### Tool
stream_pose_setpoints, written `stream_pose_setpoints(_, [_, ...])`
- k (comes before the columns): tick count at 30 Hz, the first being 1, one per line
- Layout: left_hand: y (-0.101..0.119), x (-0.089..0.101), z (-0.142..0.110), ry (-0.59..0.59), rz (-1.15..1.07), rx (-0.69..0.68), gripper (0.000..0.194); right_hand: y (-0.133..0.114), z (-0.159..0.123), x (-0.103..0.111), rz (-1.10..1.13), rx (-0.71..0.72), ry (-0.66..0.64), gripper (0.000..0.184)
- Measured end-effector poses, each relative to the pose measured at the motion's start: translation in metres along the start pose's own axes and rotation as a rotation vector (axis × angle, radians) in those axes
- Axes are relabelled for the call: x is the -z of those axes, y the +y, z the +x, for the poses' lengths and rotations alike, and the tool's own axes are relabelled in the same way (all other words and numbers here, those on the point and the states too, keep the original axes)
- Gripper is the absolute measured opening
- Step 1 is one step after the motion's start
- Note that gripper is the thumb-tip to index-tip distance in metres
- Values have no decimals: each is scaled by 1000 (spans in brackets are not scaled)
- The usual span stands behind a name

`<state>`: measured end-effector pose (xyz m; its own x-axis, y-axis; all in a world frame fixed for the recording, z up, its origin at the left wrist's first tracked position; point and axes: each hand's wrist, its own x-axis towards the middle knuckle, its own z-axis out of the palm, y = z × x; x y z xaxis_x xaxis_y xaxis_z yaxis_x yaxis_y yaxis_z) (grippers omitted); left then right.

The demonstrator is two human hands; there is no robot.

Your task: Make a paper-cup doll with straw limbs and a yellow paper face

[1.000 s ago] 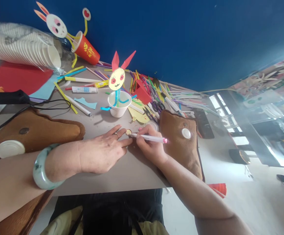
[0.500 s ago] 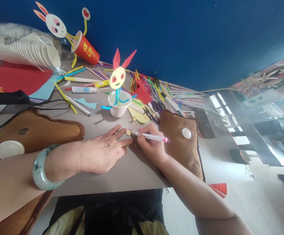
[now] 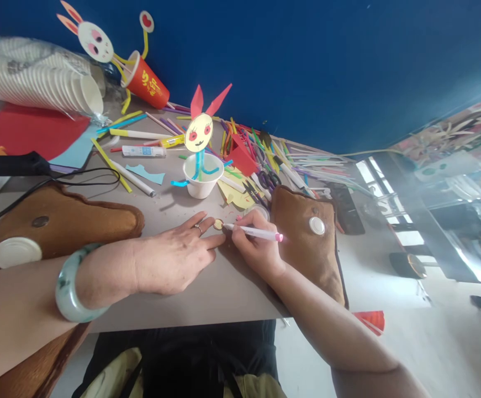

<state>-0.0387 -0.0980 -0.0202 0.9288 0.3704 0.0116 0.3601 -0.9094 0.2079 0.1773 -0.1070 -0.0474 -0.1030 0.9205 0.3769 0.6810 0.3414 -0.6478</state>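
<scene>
White, pink-ended pen [image 3: 253, 232] points at small yellow disc [image 3: 218, 224] on table [image 3: 174, 310].

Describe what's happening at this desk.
The right hand holds a pink-capped white marker, its tip at the edge of a small pale yellow disc. The left hand lies flat beside it, fingertips at the disc. Beyond, a yellow-faced, red-eared paper figure stands in a white cup.

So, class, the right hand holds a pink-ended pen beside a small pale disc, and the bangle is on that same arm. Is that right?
Not quite: the head view shows the bangle on the left arm. The right hand does hold the pink-ended pen beside the small pale disc.
</scene>
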Motion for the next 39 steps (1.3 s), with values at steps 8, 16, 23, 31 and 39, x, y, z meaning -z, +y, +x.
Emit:
stream_pose_setpoints(8, [0,-2,0,27,-23,11,31,-1,-1,1,24,14,-14,11])
stream_pose_setpoints(16, [2,1,1,-6,-35,18,30,0,-1,0,18,18,2,11])
stream_pose_setpoints(23, [4,2,-3,38,-27,19,24,-1,0,0,23,17,-8,13])
stream_pose_setpoints(31, [3,4,-2,32,-17,2,19,-3,0,0,50,40,2,13])
stream_pose_setpoints(39, [2,2,-5,72,13,-28,22,-2,0,0,62,21,-8,12])
